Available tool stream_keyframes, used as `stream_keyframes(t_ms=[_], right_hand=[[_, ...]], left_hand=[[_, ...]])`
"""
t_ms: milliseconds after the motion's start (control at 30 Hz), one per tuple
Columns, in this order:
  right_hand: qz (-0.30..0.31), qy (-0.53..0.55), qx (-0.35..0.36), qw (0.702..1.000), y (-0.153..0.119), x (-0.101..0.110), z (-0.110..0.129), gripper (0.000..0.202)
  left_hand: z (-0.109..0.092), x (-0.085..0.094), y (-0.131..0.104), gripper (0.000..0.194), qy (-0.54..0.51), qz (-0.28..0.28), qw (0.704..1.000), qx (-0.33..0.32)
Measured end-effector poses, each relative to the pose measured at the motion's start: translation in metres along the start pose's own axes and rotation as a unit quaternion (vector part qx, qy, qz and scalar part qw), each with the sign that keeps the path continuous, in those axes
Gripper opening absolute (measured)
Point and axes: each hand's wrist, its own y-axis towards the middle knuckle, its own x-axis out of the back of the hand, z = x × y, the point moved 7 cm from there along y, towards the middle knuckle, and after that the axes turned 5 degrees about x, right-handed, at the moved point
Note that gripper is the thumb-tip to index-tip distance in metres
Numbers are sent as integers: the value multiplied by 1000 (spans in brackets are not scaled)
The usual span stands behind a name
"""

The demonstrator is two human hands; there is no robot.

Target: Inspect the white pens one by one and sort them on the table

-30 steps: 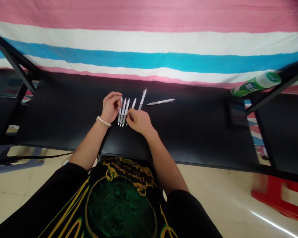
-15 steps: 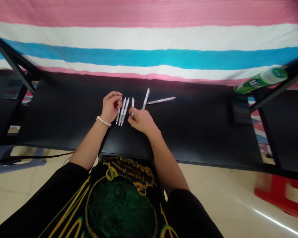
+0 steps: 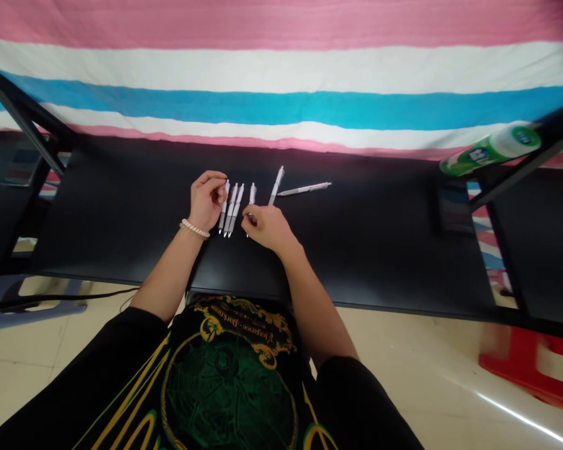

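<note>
Black tabletop (image 3: pixel 385 250): single pen (image 3: pixel 252 192), long axis fore-and-aft, pinched by right hand (image 3: pixel 269 226), right of three grouped pens (image 3: pixel 231 209); left hand (image 3: pixel 205 200), grip cannot be told.

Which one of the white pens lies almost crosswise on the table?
The rightmost pen, with its tip pointing left. It lies nearly along the table's length, while the other pens run more front to back.

- Head camera: worn on the head, facing forward and steeply down.
- Range: near; tabletop (image 3: pixel 380 250) spans mid-frame, wearer's shirt (image 3: pixel 229 375) below.
</note>
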Motion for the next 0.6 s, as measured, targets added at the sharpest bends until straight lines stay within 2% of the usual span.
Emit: stream_keyframes(t_ms=[233, 600], right_hand=[[10, -7, 2, 1000, 1, -2, 0, 20], [14, -33, 8, 999, 1, -5, 0, 19]], left_hand=[[0, 3, 0, 18, 13, -11, 1000, -10], [0, 1, 0, 12, 5, -11, 1000, -1]])
